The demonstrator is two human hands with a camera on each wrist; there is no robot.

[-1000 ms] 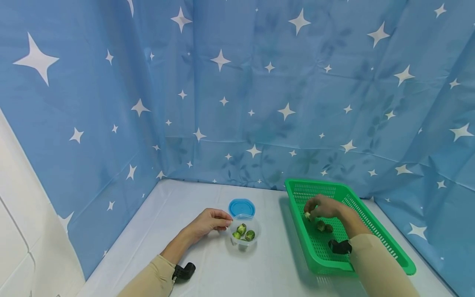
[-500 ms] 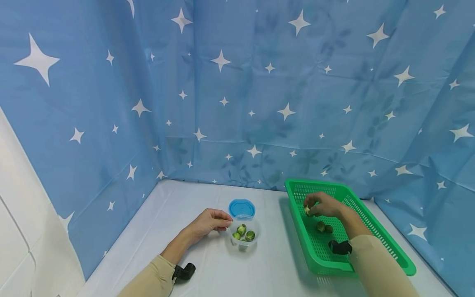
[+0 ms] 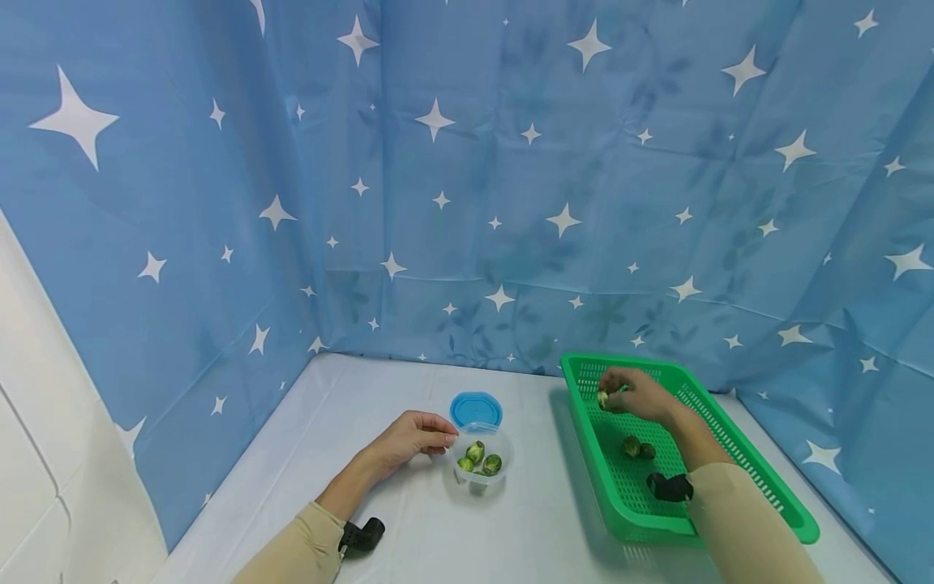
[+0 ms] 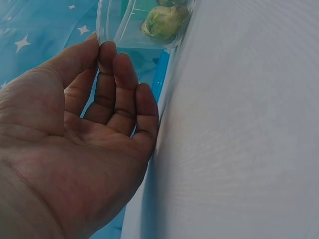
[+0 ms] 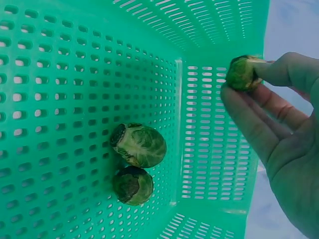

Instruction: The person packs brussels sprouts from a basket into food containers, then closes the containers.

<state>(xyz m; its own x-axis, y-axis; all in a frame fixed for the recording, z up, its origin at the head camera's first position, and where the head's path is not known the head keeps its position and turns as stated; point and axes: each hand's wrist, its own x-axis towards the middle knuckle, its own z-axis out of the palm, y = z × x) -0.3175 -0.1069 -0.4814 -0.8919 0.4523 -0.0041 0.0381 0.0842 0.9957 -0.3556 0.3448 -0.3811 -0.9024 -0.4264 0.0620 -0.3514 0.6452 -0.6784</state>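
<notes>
My left hand [image 3: 416, 438] pinches the left rim of a small clear plastic container [image 3: 503, 442] between thumb and fingertips. Three green Brussels sprouts [image 3: 492, 463] show inside it; the left wrist view catches one sprout [image 4: 163, 23] through the clear wall. Over on the right, my right hand [image 3: 638, 396] is above the floor of a green perforated basket [image 3: 616, 519]. Its thumb and fingers pinch a Brussels sprout [image 5: 242, 73] close to the basket's side wall. Two more sprouts, a larger one [image 5: 142, 146] and a smaller one [image 5: 132, 185], lie side by side on the basket floor.
A round blue lid [image 3: 476, 409] lies on the white table [image 3: 409, 527] just behind the container. Blue curtains [image 3: 467, 203] with white stars hang along the back and sides. The basket's raised walls surround the right hand's area.
My right hand has lifted the pinched sprout off the basket floor, rising slightly toward the basket's back left. The left hand and the container stay where they were.
</notes>
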